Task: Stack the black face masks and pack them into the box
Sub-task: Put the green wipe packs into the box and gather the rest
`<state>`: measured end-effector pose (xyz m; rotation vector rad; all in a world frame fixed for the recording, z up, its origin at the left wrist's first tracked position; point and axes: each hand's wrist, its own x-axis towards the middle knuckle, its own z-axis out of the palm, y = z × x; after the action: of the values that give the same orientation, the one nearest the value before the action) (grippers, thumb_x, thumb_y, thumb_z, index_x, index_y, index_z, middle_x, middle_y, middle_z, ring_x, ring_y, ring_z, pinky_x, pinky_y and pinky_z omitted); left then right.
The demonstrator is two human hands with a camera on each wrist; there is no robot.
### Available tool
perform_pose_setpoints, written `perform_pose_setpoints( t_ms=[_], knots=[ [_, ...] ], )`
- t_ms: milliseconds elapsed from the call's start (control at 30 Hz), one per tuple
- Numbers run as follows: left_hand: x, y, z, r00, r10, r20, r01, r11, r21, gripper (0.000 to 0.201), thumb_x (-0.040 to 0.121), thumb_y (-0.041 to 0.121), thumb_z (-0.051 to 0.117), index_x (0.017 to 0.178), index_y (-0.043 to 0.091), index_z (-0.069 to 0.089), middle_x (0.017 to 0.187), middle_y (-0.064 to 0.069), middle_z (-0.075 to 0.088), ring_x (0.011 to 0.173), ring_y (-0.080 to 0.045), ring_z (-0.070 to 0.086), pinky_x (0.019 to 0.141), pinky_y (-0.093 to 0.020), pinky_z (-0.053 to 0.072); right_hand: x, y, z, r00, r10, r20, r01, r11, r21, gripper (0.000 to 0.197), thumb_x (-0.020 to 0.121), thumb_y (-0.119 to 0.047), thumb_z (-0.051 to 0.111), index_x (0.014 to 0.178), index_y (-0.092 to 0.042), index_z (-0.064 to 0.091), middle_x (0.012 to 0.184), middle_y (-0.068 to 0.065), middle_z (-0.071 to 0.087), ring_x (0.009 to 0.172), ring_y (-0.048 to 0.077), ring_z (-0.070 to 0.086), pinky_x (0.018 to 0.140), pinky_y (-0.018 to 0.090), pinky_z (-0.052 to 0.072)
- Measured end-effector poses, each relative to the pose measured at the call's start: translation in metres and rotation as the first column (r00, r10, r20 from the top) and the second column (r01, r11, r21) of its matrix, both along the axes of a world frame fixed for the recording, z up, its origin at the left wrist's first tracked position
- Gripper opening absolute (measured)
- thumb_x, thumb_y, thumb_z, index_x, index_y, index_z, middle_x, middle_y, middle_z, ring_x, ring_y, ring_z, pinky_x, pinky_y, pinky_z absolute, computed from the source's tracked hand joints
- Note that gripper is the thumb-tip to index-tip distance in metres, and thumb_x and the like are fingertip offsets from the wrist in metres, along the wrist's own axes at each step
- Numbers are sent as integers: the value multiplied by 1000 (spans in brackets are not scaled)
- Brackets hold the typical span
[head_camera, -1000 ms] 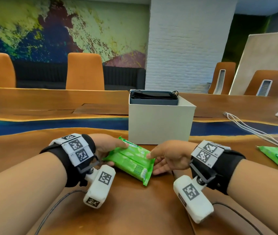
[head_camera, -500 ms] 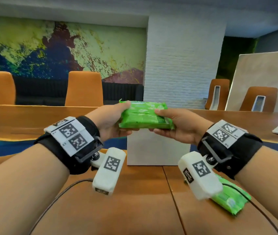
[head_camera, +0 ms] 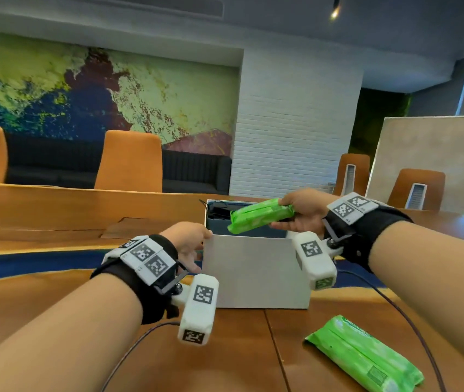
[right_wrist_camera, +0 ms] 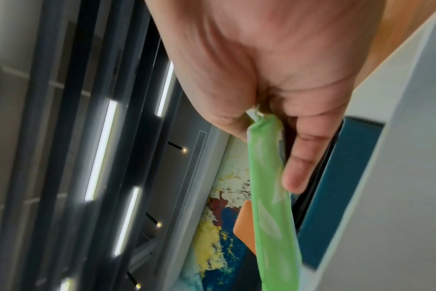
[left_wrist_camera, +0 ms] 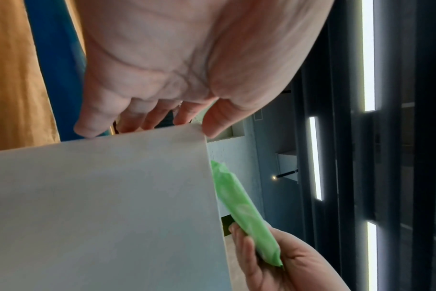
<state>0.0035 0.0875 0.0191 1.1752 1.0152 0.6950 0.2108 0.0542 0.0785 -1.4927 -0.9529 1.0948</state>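
A white box (head_camera: pixel 253 273) stands on the wooden table (head_camera: pixel 225 357). Black face masks (head_camera: pixel 218 210) lie in its dark blue inside, near the top at the back left. My right hand (head_camera: pixel 296 213) pinches one end of a green soft pack (head_camera: pixel 259 217) and holds it tilted over the box's opening. The right wrist view shows thumb and fingers on that pack (right_wrist_camera: pixel 269 187) beside the box wall (right_wrist_camera: pixel 398 177). My left hand (head_camera: pixel 194 244) grips the box's upper left corner. In the left wrist view the thumb is on one side of the wall (left_wrist_camera: pixel 100 206) and the fingers on the other.
A second green pack (head_camera: pixel 363 357) lies on the table at the front right, with a dark cable (head_camera: pixel 412 329) running past it. Orange chairs (head_camera: pixel 129 162) stand along the table's far side. A blue band crosses the tabletop behind the box.
Both hands lifted the green pack from the table to box height. The left hand has now let go and dropped to the box's left corner, while the right hand carries the pack over the opening.
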Motion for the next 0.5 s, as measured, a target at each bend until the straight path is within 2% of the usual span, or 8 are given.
perform_pose_setpoints(
  t_ms=[133,200,233,333,367,433,500],
  knots=[
    [-1,3,-8,1000,8,12,-8,1000,-2,22,101,15,37,119,5,43,116,-20,49,104,-32,50,84,-49,47,-3,22,-12,985,84,150,-54,979,-195,18,102,-8,36,109,3,48,95,21,64,77,29,65,49,38,57],
    [-2,4,-9,1000,7,14,-7,1000,-7,26,101,15,38,125,6,41,120,-21,50,108,-32,52,81,-47,49,-7,26,-15,957,147,249,-72,956,-286,17,101,-9,38,107,2,49,83,18,67,66,26,68,50,33,57],
    [-2,5,-9,1000,8,13,-8,1000,-9,26,101,15,38,125,7,40,122,-21,50,110,-32,52,81,-47,49,-9,28,-15,937,174,303,-73,946,-316,15,101,-10,41,103,0,51,81,16,67,64,25,67,53,31,57],
    [-3,6,-9,1000,4,-18,-4,1000,-4,23,101,16,40,123,11,38,128,-21,50,117,-33,51,81,-47,49,-14,28,-11,853,223,472,-35,926,-375,13,98,-14,50,98,-2,55,94,14,63,77,25,60,69,34,51],
    [-3,7,-9,1000,1,-24,-1,1000,0,23,100,16,40,123,11,38,128,-21,50,117,-33,51,81,-47,49,-14,27,-10,841,236,486,-26,916,-400,16,96,-15,53,100,0,57,95,14,63,78,25,60,71,35,50],
    [-3,9,-10,1000,-5,-28,5,1000,9,24,100,16,40,124,11,38,127,-20,50,116,-33,51,81,-48,49,-15,26,-11,786,275,553,-27,910,-414,26,93,-14,58,114,3,60,97,13,64,72,19,63,71,31,51],
    [-4,9,-11,1000,-12,-24,12,1000,8,25,101,17,40,125,11,39,127,-20,50,116,-33,51,82,-48,49,-17,26,-11,685,336,646,-33,900,-434,37,91,-14,60,123,4,60,100,12,62,73,18,62,74,27,50]
  ],
)
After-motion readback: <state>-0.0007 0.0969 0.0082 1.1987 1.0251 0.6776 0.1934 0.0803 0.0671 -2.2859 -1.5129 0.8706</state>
